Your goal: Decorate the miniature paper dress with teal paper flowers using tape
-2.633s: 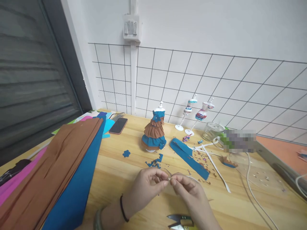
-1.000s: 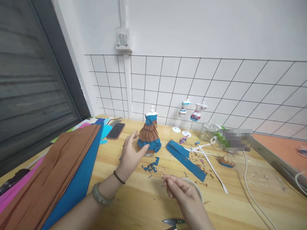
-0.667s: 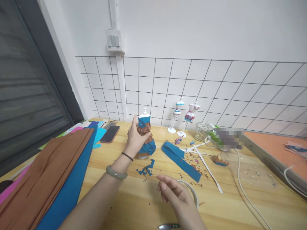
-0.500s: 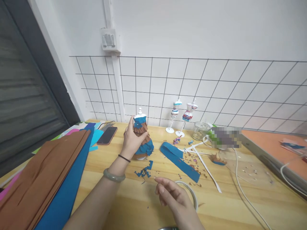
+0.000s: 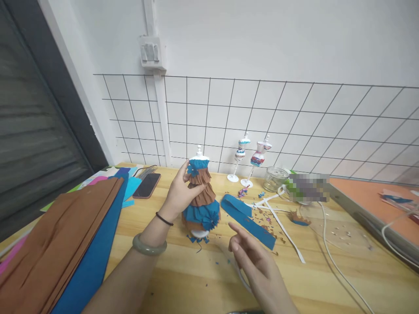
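Note:
A small white mannequin (image 5: 199,158) wears a dress (image 5: 203,189) of ruffled blue and brown paper. Blue paper flowers sit at its chest and on the lower skirt. My left hand (image 5: 183,192) is closed round the mannequin's left side, thumb across the waist. Its white base shows just above blue paper scraps (image 5: 195,239). To the right of the skirt, my right hand (image 5: 253,257) holds nothing that I can see; its index finger is stretched out, the others loosely bent. A ring of white tape (image 5: 242,277) lies partly hidden beneath this hand.
A folded blue paper strip (image 5: 250,222) and white strips (image 5: 286,231) lie on the right among scraps. Behind stand two small painted mannequins (image 5: 240,153) and a glass jar (image 5: 276,179). Brown paper sheets (image 5: 62,235) and a phone (image 5: 147,186) are at left. A white cable (image 5: 334,259) crosses the right side.
The mannequin in my left hand has come nearer and a little to the right, now over the blue scraps. My right hand has shifted right and slightly up, covering more of the tape.

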`<action>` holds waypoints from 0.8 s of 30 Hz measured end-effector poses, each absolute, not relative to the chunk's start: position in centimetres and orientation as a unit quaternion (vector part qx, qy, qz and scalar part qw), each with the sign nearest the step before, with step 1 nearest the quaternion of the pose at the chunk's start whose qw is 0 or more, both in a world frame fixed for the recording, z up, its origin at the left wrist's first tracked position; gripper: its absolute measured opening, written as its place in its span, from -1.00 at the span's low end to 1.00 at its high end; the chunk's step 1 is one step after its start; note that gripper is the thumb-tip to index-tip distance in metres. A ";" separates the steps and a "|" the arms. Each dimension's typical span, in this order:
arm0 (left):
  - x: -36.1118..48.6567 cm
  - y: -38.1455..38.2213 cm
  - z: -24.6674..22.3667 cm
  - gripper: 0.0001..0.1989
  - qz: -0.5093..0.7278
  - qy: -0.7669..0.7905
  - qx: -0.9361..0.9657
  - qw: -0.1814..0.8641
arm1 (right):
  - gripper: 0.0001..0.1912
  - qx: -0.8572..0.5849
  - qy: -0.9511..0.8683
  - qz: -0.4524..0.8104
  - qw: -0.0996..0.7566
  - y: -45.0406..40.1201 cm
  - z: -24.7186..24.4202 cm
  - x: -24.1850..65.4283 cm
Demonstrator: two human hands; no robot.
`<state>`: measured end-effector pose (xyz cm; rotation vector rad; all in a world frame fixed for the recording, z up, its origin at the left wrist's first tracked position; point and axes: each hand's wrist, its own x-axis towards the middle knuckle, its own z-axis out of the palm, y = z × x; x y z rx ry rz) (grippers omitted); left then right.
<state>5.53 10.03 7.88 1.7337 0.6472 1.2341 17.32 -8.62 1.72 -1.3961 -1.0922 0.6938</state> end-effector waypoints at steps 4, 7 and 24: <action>5.2 8.3 9.4 -0.20 0.423 0.203 0.659 0.588 | -0.61 -0.611 -0.600 0.094 0.508 -8.8 4.3 18.0; 5.3 6.8 10.3 -0.23 0.375 0.153 0.619 0.673 | -0.58 -0.588 -0.658 -0.009 0.470 -8.6 6.3 18.4; 5.5 4.2 11.3 -0.39 0.327 0.141 0.613 0.705 | -0.56 -0.555 -0.684 -0.216 0.421 -7.1 8.8 19.0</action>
